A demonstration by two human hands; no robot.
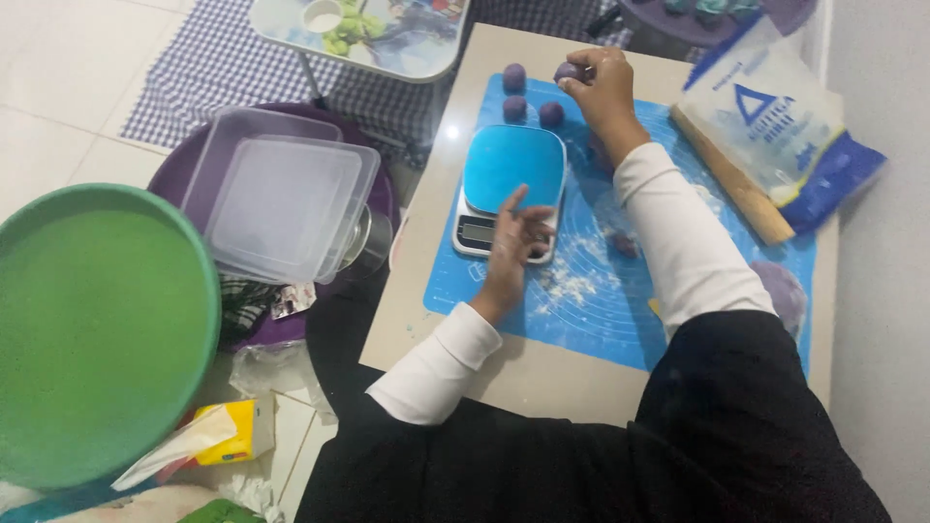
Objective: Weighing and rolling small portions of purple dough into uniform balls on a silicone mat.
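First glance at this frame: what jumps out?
The blue mat on the low table, with the right hand setting a purple dough ball beside three others at its far edge. The left hand rests open at the blue-topped kitchen scale. At far left, a big green round tray fills the corner.

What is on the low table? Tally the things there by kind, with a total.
Purple dough balls: 4, three on the blue mat at, one in the right hand at
Larger dough lump: 1
Kitchen scale, under the left hand: 1
Rolling pin: 1
Flour bag: 1
Total, mat included: 9
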